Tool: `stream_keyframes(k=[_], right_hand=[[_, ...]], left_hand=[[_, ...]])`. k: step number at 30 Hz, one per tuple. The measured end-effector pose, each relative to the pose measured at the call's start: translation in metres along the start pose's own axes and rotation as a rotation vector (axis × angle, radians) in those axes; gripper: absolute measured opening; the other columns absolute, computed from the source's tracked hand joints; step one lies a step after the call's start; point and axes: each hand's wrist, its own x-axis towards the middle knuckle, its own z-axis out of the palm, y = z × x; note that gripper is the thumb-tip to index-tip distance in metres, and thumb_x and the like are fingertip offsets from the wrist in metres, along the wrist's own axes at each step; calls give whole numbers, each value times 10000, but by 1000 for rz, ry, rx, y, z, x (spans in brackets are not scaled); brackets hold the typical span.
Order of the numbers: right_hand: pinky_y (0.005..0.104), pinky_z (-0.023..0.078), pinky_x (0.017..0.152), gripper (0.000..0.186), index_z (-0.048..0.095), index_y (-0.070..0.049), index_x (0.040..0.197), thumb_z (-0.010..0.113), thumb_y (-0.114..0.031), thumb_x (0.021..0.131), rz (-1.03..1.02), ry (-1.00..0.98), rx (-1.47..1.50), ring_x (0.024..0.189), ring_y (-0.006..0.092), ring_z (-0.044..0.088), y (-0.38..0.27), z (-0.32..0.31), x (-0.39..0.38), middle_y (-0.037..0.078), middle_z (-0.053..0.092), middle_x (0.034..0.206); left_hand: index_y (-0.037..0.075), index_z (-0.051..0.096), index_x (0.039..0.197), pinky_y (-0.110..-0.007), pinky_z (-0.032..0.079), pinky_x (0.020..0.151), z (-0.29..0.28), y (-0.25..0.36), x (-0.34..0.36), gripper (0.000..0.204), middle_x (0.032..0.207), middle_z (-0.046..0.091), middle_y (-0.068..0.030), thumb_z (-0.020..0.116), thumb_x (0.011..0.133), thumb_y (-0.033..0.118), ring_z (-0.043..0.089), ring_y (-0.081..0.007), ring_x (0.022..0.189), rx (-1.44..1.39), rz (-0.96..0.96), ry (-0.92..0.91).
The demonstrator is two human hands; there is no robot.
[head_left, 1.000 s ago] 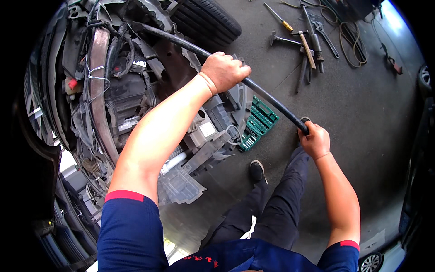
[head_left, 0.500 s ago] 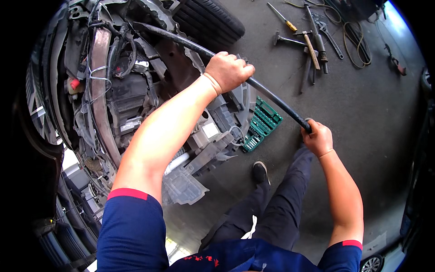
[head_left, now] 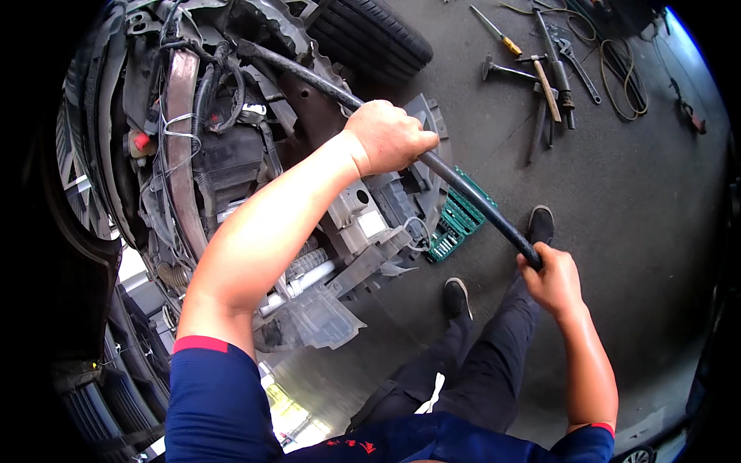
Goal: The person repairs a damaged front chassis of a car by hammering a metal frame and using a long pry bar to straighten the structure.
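A long dark pry bar (head_left: 482,202) runs slantwise from the car's open front end down to my right. My left hand (head_left: 390,139) is closed round its middle. At the near end my right hand (head_left: 552,279) grips it with the fingers wrapped over. The bar's far tip reaches in among the metal and wiring of the stripped front end (head_left: 224,162), near the wheel; what exactly it touches I cannot tell. A bare metal beam (head_left: 181,139) with wire tied round it lies left of the tip.
A tyre (head_left: 370,38) stands past the bar. On the floor lie a green socket set case (head_left: 463,216), a yellow-handled screwdriver (head_left: 498,32), a wooden-handled hammer (head_left: 546,91), an adjustable wrench (head_left: 579,69) and a coiled cable (head_left: 621,77). A loose plastic panel (head_left: 316,320) hangs near my legs.
Both hands have moved nearer to me with the bar, the right one more, so the bar slopes more steeply. A second shoe has come into sight, and the view has shifted slightly.
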Motion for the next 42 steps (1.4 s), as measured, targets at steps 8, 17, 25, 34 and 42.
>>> stream_keyframes(k=[8,17,25,34,42], right_hand=[[473,528,663,150,625,-6,842,693,-140,827,9,-112,93,722,408,673,-8,10,-18,226,650,749],[476,520,645,192,599,-1,824,709,-158,836,-68,-53,116,716,422,662,4,23,-23,230,638,736],[514,528,725,223,599,-20,921,692,-212,858,52,2,-71,833,428,670,-12,12,4,217,665,851],[485,546,703,200,661,-70,884,740,-247,835,80,239,-212,787,378,693,16,32,37,155,692,800],[492,517,672,177,672,-46,833,721,-214,857,109,71,-88,760,423,672,-15,0,12,217,666,756]], left_hand=[[197,675,838,-382,558,631,-6,3,-10,42,707,689,-13,672,835,239,721,-246,705,-12,52,-80],[203,677,846,-362,550,667,-3,6,-3,54,700,667,1,685,818,248,714,-230,717,4,69,-71],[193,677,837,-382,561,670,3,-9,0,42,761,711,-16,684,836,234,734,-243,773,61,-23,-48],[202,698,876,-378,555,686,7,-8,22,88,762,701,-9,715,790,206,721,-235,763,102,-84,-86],[201,695,883,-405,579,660,-12,-7,9,70,775,724,-15,708,817,218,738,-250,782,26,-64,-131]])
